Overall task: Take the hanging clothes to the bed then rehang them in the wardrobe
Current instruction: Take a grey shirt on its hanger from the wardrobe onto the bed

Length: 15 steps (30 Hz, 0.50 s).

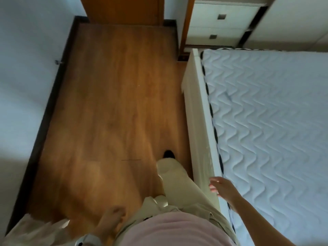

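At the lower left corner, a pale cream cloth [32,231] is cut off by the edge and blurred; I cannot tell whether it is a garment or a sleeve. Just beside it the left hand [112,221] hangs over the brown wood-plank floor [115,95], smeared by motion, so I cannot tell whether its fingers grasp anything. The right hand [224,189] is clearer: fingers spread and released, grasping nothing, above the rail of the white bed frame [197,107]. The bed fills the right side, running out of view. Its white quilted mattress with wavy stitching [275,121] is bare, with dark trim along its edge. A beige trouser leg [177,183] and black shoe [168,154] stand near the frame. Beyond the bed stands a white two-drawer cabinet [221,23], partly cropped.
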### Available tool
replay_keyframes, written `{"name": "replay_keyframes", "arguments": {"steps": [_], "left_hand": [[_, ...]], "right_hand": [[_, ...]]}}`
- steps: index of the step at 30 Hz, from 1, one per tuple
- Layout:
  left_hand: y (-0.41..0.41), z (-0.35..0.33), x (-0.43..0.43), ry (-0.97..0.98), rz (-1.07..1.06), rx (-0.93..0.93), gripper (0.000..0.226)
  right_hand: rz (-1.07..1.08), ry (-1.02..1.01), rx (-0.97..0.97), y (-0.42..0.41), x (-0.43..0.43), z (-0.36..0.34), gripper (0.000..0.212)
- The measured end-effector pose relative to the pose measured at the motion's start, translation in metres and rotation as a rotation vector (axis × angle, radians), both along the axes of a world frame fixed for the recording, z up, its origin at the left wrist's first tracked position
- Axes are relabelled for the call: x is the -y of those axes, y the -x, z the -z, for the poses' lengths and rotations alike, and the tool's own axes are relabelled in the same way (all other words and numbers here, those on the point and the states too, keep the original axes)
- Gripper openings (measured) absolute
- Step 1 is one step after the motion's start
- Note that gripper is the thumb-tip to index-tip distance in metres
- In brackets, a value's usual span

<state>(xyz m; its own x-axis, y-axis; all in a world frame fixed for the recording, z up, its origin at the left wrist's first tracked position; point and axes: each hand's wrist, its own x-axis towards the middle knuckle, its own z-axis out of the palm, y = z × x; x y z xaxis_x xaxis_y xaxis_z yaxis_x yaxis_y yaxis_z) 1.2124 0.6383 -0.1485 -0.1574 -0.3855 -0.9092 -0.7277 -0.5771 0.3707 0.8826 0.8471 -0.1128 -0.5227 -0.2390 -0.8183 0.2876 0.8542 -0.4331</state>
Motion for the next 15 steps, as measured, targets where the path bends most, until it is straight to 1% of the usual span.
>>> {"name": "replay_keyframes", "arguments": {"steps": [1,2,3,5,6,7,8,9,10,12,15], "left_hand": [[0.029,0.007,-0.003,0.005,0.020,0.069,0.016],[0.045,0.004,0.011,-0.040,0.028,0.056,0.018],[0.065,0.010,0.028,-0.073,0.018,0.064,0.017],[0.101,0.012,0.071,-0.050,-0.056,0.068,0.013],[0.119,0.013,0.097,-0.035,-0.111,0.107,0.012],[0.141,0.008,0.122,-0.028,-0.137,0.093,0.014],[0.168,0.001,0.148,-0.013,-0.148,0.072,0.014],[0.190,-0.010,0.176,0.022,-0.123,0.057,0.012],[0.213,-0.019,0.202,0.051,-0.114,0.027,0.010],[0.255,-0.036,0.258,0.136,-0.123,-0.033,0.011],[0.302,-0.053,0.319,0.230,-0.137,-0.103,0.013]], "right_hand": [[-0.067,-0.042,0.000,0.009,0.013,0.003,0.018],[-0.166,-0.093,-0.008,0.019,0.023,0.013,0.019],[-0.211,-0.135,-0.006,0.032,0.037,0.019,0.023],[-0.252,-0.193,0.016,0.060,0.063,0.032,0.028],[-0.259,-0.203,0.019,0.080,0.079,0.034,0.031],[-0.286,-0.201,-0.004,0.101,0.099,0.033,0.034],[-0.262,-0.177,-0.037,0.124,0.120,0.030,0.037],[-0.234,-0.181,-0.015,0.144,0.144,0.026,0.038],[-0.242,-0.174,0.022,0.163,0.168,0.022,0.036],[-0.151,-0.145,0.054,0.204,0.218,0.013,0.031],[-0.152,-0.063,0.051,0.254,0.304,-0.009,0.032]]}}
